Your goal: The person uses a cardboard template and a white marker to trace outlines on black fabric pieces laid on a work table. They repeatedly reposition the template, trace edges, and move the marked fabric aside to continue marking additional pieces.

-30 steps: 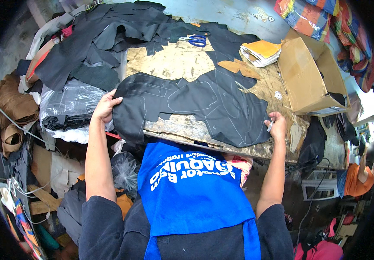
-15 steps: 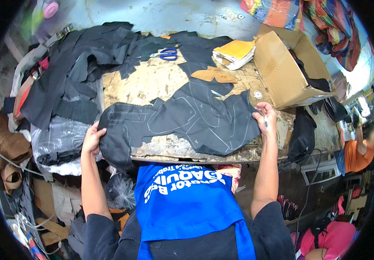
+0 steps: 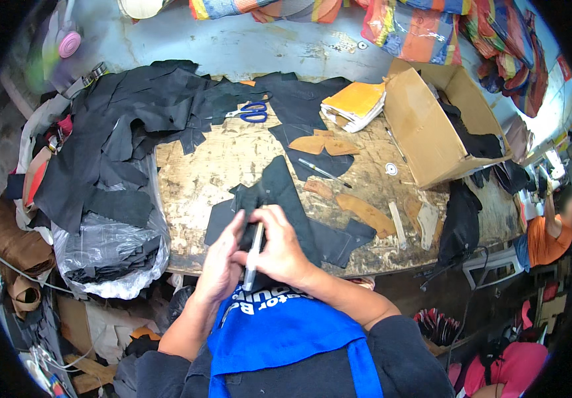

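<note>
Close to my blue apron, my right hand (image 3: 282, 249) is closed around a silver-grey pen (image 3: 256, 247) that points up and down between my hands. Facing it, my left hand (image 3: 219, 265) has its fingers stretched out, with the thumb near the right hand's fingers. A folded black fabric piece (image 3: 279, 192) stretches from between my hands over the table's near part; my hands partly hide it. Flat black pieces (image 3: 342, 242) lie beside it. Farther back, a second pen (image 3: 324, 172) rests on black cloth near tan pattern pieces (image 3: 365, 213).
Blue-handled scissors (image 3: 253, 113) lie on the worn wooden table (image 3: 193, 172). Black fabric (image 3: 133, 99) is heaped at left, above a clear plastic bag (image 3: 160, 249). Right of a yellow-and-white stack (image 3: 352, 103) stands an open cardboard box (image 3: 425, 126). A person in orange (image 3: 543, 235) is at far right.
Both hands have come in from the sides to the middle, near my apron. The spread, chalk-marked black fabric is now folded, uncovering tan pattern pieces and a pen on the table.
</note>
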`<action>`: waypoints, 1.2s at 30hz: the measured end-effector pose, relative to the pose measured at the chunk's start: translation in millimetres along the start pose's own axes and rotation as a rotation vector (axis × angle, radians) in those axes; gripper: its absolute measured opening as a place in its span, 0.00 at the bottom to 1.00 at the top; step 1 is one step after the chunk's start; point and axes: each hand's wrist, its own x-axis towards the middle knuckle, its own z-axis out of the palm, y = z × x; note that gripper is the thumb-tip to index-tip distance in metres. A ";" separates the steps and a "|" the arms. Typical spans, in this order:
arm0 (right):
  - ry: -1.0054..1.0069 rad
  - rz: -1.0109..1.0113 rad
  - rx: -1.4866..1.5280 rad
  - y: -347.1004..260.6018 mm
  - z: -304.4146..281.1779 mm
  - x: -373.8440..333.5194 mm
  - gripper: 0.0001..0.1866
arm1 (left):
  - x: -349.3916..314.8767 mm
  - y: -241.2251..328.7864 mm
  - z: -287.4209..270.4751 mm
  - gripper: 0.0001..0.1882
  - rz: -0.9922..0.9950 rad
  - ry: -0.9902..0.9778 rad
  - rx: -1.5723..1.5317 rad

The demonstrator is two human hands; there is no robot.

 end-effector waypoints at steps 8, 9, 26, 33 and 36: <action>0.314 0.185 0.012 10.9 -161.9 45.0 0.32 | 17.3 8.5 -43.7 0.19 0.272 0.181 0.946; 0.675 0.266 -0.138 13.0 -190.1 53.7 0.37 | 29.7 4.4 -49.1 0.21 0.252 0.292 1.035; 1.222 0.387 -1.082 149.2 -470.6 56.3 0.33 | 156.7 -27.6 -33.3 0.08 -0.156 -0.067 0.846; 0.427 0.199 -0.624 106.3 -236.6 -11.9 0.12 | 131.8 -2.4 -70.9 0.23 -0.008 -0.153 0.899; 0.331 0.454 -0.478 118.9 -185.0 -33.2 0.10 | 121.8 -12.9 -98.5 0.30 -0.060 -0.148 1.139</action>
